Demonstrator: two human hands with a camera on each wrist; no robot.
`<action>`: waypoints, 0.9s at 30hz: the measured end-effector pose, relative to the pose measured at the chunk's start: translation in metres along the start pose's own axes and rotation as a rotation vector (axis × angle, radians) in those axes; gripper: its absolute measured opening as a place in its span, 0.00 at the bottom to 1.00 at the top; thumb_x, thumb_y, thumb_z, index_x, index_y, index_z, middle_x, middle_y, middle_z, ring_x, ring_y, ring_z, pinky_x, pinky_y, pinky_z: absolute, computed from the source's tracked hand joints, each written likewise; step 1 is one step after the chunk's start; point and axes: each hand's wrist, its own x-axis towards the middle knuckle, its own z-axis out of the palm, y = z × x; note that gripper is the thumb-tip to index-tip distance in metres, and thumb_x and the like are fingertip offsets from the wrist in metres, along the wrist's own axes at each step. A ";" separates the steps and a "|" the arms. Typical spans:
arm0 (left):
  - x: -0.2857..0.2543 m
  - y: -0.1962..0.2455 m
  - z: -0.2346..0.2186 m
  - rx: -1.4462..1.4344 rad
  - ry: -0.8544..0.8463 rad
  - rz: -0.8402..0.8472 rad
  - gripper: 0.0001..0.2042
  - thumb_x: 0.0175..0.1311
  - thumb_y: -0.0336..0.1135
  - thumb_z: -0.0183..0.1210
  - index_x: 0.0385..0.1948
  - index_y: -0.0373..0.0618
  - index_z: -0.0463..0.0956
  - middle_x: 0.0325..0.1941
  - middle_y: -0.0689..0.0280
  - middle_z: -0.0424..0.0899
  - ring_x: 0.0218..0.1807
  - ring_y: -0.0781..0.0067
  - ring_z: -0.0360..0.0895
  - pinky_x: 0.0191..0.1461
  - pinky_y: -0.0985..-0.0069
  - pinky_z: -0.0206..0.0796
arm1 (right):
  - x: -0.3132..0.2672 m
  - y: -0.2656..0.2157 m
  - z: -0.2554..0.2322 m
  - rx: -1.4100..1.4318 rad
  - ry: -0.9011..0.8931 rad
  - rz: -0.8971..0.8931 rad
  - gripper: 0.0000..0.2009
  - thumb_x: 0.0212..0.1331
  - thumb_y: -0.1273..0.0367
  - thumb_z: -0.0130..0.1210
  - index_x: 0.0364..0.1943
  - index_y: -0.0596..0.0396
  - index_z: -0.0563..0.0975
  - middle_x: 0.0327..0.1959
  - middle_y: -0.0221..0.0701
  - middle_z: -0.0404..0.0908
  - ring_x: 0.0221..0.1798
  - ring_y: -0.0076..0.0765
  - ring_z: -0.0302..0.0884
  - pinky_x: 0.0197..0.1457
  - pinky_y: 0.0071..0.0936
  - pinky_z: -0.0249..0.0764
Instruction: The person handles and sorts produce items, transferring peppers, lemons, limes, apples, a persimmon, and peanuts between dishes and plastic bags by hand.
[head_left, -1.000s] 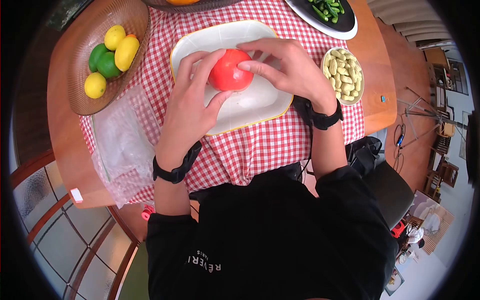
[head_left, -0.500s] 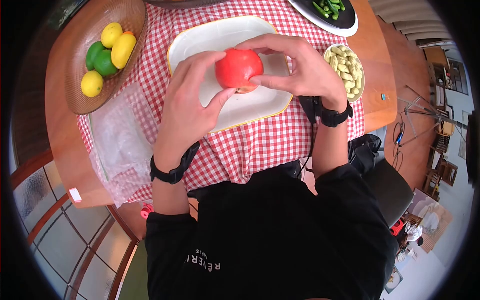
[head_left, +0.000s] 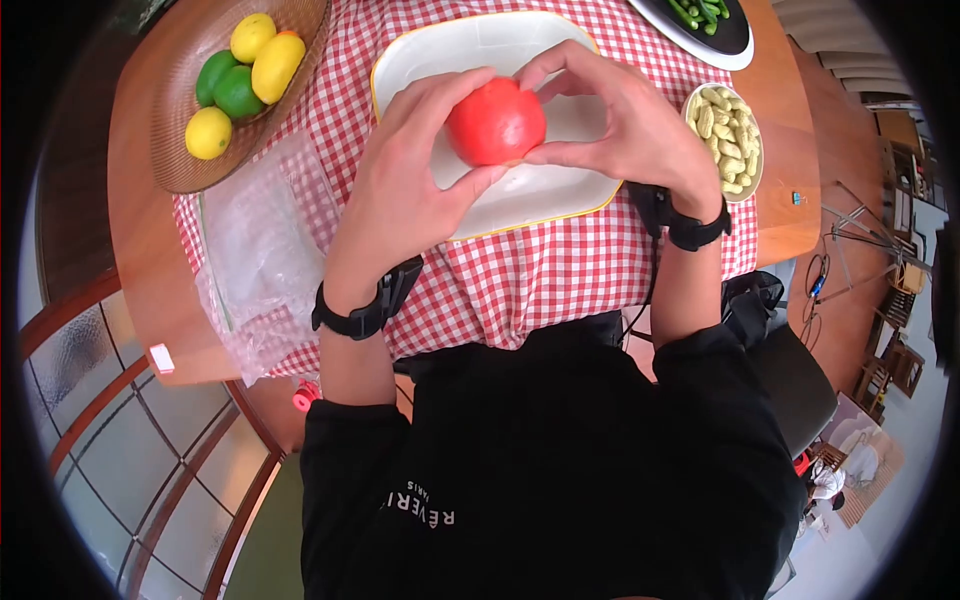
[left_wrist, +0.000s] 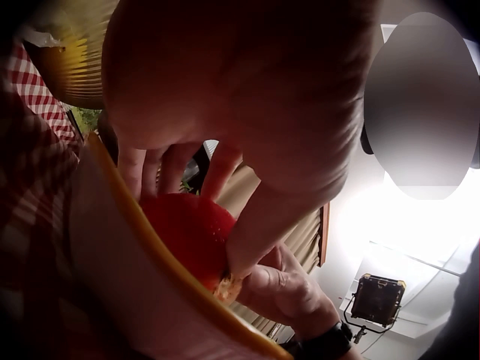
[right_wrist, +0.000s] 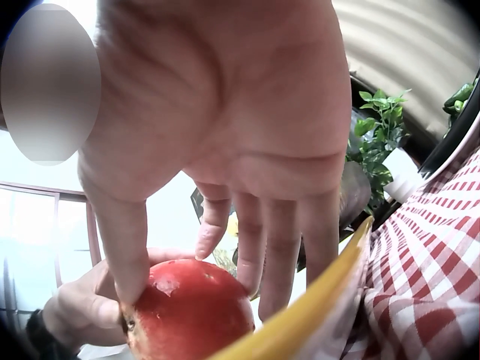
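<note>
A red pomegranate (head_left: pixel 497 122) is held between both hands over a white dish with a yellow rim (head_left: pixel 545 196). My left hand (head_left: pixel 405 185) curves round its left side, fingers on the far side and thumb at the near lower edge. From the right, my right hand (head_left: pixel 645 130) grips it too, with fingertips at the top and thumb low, close to the left thumb. The right wrist view shows the fruit's smooth skin (right_wrist: pixel 199 307). Beside the thumbs in the left wrist view is its brown, dry crown end (left_wrist: pixel 226 289).
An amber ribbed bowl (head_left: pixel 165 150) with lemons and green citrus stands at left. Below it lies a clear plastic bag (head_left: pixel 265 230) on the checked cloth (head_left: pixel 570 270). At right are a bowl of peanuts (head_left: pixel 728 140) and a dark plate of green peppers (head_left: pixel 700 15).
The pomegranate has been turned in the hands; its crown end, facing me half a second ago, is now mostly hidden by the thumbs. My right thumb has moved from its face to its near lower side.
</note>
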 end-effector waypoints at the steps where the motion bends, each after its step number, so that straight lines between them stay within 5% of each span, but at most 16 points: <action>1: 0.000 -0.003 -0.002 -0.032 -0.028 0.015 0.32 0.53 0.26 0.76 0.64 0.45 0.78 0.65 0.56 0.80 0.66 0.57 0.79 0.68 0.63 0.73 | -0.001 0.000 -0.002 0.004 -0.001 -0.015 0.29 0.48 0.69 0.80 0.56 0.55 0.79 0.56 0.32 0.85 0.55 0.39 0.87 0.65 0.39 0.81; 4: -0.002 -0.007 -0.005 -0.107 -0.071 0.005 0.30 0.53 0.24 0.75 0.62 0.43 0.79 0.70 0.56 0.79 0.70 0.60 0.77 0.69 0.62 0.75 | -0.006 0.003 -0.005 -0.004 0.028 -0.014 0.27 0.49 0.66 0.79 0.53 0.54 0.78 0.50 0.33 0.86 0.52 0.44 0.87 0.57 0.37 0.83; 6: -0.002 -0.013 -0.004 -0.223 -0.060 -0.014 0.30 0.54 0.23 0.75 0.62 0.44 0.79 0.70 0.57 0.78 0.70 0.61 0.77 0.70 0.62 0.74 | -0.007 0.005 -0.010 -0.008 -0.042 0.026 0.27 0.50 0.71 0.79 0.54 0.55 0.78 0.56 0.32 0.85 0.59 0.39 0.85 0.69 0.40 0.79; 11: -0.003 0.000 0.000 -0.105 -0.107 0.029 0.33 0.54 0.23 0.74 0.66 0.47 0.77 0.71 0.55 0.76 0.71 0.57 0.76 0.70 0.63 0.73 | -0.005 0.001 -0.010 -0.018 -0.071 0.023 0.27 0.47 0.69 0.81 0.52 0.53 0.80 0.56 0.31 0.85 0.62 0.39 0.83 0.70 0.40 0.78; 13: -0.003 0.004 0.003 -0.035 -0.134 0.063 0.37 0.53 0.23 0.74 0.70 0.48 0.74 0.70 0.54 0.75 0.70 0.55 0.75 0.69 0.63 0.74 | -0.003 -0.001 -0.005 0.054 0.064 -0.133 0.26 0.45 0.65 0.81 0.49 0.54 0.81 0.46 0.35 0.86 0.53 0.44 0.85 0.59 0.37 0.79; 16: -0.005 -0.001 0.007 -0.102 -0.118 -0.020 0.34 0.55 0.24 0.72 0.69 0.52 0.75 0.69 0.57 0.74 0.67 0.49 0.76 0.70 0.59 0.71 | 0.000 -0.002 -0.002 0.018 0.068 -0.108 0.27 0.44 0.65 0.81 0.50 0.53 0.81 0.47 0.35 0.86 0.53 0.44 0.84 0.59 0.37 0.79; 19: -0.002 0.001 0.004 -0.022 -0.058 0.034 0.35 0.53 0.23 0.74 0.67 0.47 0.75 0.67 0.57 0.78 0.64 0.56 0.79 0.63 0.62 0.76 | -0.001 -0.001 -0.002 0.009 0.049 -0.078 0.30 0.45 0.66 0.81 0.54 0.53 0.79 0.50 0.36 0.86 0.54 0.45 0.85 0.61 0.38 0.81; 24: -0.002 0.002 -0.005 0.043 -0.028 0.108 0.34 0.52 0.23 0.74 0.66 0.47 0.76 0.66 0.57 0.80 0.65 0.55 0.79 0.67 0.62 0.73 | -0.003 0.003 0.000 -0.027 -0.011 -0.002 0.35 0.45 0.68 0.80 0.61 0.52 0.75 0.54 0.38 0.86 0.58 0.47 0.85 0.63 0.42 0.82; 27: 0.001 0.003 -0.001 0.028 -0.053 0.092 0.34 0.52 0.23 0.74 0.66 0.46 0.76 0.67 0.57 0.79 0.68 0.54 0.78 0.71 0.61 0.71 | -0.003 0.002 -0.001 -0.054 -0.030 -0.002 0.42 0.45 0.69 0.81 0.69 0.51 0.73 0.66 0.33 0.80 0.64 0.43 0.83 0.70 0.42 0.79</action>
